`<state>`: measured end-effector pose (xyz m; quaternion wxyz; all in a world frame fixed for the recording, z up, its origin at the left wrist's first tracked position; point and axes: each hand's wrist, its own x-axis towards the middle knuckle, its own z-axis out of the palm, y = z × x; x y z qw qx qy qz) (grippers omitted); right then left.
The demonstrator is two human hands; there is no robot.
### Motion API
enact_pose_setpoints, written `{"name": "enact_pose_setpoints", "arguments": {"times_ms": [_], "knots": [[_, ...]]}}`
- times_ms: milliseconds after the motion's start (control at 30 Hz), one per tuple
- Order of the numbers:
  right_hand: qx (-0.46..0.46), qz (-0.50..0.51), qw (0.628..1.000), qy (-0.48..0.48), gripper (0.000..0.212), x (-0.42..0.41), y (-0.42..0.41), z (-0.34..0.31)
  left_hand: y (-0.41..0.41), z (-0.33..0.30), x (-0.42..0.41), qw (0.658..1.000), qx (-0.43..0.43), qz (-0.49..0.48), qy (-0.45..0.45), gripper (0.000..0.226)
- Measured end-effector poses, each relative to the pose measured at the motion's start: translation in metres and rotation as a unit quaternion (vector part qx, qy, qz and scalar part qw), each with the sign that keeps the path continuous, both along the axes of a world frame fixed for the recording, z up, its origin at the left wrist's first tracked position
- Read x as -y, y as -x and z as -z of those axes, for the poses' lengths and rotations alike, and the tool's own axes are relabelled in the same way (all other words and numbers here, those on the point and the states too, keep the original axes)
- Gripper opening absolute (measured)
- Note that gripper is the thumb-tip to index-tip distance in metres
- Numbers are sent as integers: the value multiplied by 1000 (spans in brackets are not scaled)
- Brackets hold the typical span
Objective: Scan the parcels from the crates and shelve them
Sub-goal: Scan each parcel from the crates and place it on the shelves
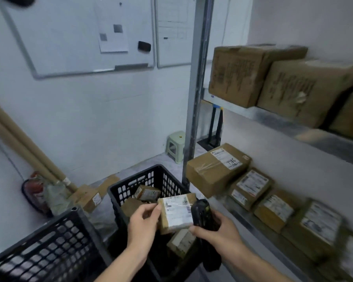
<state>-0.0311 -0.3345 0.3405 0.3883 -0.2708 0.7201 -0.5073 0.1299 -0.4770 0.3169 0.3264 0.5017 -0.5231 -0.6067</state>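
**Parcel held over the crate, scanner beside it**

A metal rack (259, 117) fills the right side — two big cartons (238, 74) on the upper shelf, a row of labelled boxes (251, 184) on the lower one. A whiteboard (69, 37) hangs on the far wall. Two black crates stand near: one at the left (49, 247), one in the middle (151, 180) with parcels inside. Over the middle crate the left hand (143, 222) pinches a small parcel (176, 212) by its left edge, label up. The right hand (218, 231) grips a black scanner (202, 214), touching the parcel's right edge.
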Motion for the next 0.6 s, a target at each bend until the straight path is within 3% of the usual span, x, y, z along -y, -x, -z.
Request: {"name": "enact_pose_setpoints", "arguments": {"times_ms": [200,300,467,600], "knots": [[-43,48,998,-12,60,-82,-12,-44,4,-53,-67,993,-43,107,-27,33],[-76,79,994,-21,55,-135,-22,-72,5,-76,-99,985,-52,163,-3,27],[-111,135,984,-25,77,-229,-57,-124,2,-119,-168,971,-86,223,28,16],[-115,179,977,-30,86,-302,-85,-166,7,-157,-227,950,-81,277,117,23]]}}
